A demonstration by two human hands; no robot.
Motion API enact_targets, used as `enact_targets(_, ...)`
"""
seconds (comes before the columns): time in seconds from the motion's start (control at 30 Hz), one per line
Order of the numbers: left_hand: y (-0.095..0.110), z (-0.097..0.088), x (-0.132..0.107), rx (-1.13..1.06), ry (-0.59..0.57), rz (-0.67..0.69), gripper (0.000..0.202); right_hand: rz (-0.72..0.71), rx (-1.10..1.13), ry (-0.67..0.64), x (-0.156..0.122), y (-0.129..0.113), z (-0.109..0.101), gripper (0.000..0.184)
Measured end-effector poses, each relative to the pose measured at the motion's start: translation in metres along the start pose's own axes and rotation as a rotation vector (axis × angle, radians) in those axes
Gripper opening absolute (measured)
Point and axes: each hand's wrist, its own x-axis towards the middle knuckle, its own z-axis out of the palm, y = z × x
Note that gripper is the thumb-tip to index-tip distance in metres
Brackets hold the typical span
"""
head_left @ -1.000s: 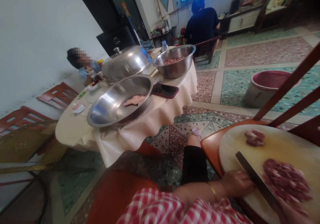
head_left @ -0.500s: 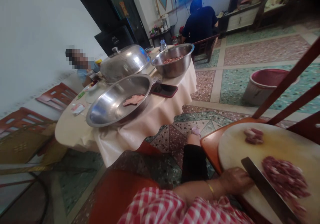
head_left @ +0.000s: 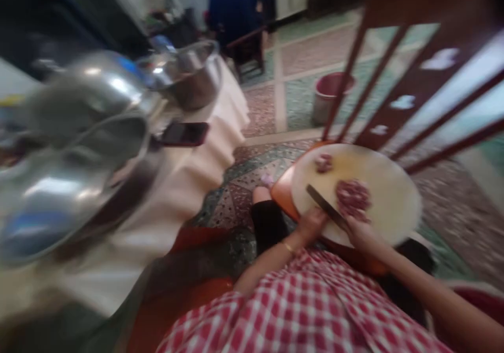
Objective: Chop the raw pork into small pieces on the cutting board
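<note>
Overall, both hands are at the near side of a round chopping board (head_left: pixel 397 195) resting on a chair seat (head_left: pixel 283 191). The right hand (head_left: pixel 360 233), at six o'clock on the board, is closed around the handle end of a knife (head_left: pixel 325 206); the handle itself is hidden by the fingers. The blade points toward ten o'clock. The left hand (head_left: pixel 313 222), at eight o'clock on the board, is narrow, its fingers curled close beside the blade; whether it pinches anything cannot be told, owing to blur. A heap of cut meat (head_left: pixel 353 194) lies near the board's centre, just beyond the blade. A smaller lump of meat (head_left: pixel 323 162) sits apart at ten o'clock. Away from the board, a phone (head_left: pixel 186 134) lies on the table at ten o'clock, a wide metal basin (head_left: pixel 59 190) stands at nine, and a bin (head_left: pixel 322 106) stands on the floor at eleven.
</note>
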Motion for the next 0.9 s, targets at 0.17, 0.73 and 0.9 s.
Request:
enact_targets(0.17, -0.003, -0.004, 0.029, -0.014, -0.068, -0.083, 0.014, 0.263, 0.053, -0.091, -0.025, 0.022, -0.022, 0.033)
enact_targets(0.73, -0.064, -0.034, 0.172, -0.123, 0.007, -0.233, 0.024, 0.224, 0.033, -0.134, -0.053, 0.048, -0.034, 0.030)
enact_targets(0.9, -0.060, -0.046, 0.172, -0.435, -0.051, -0.572, 0.012, 0.224, -0.005, -0.118, -0.023, 0.076, -0.055, 0.033)
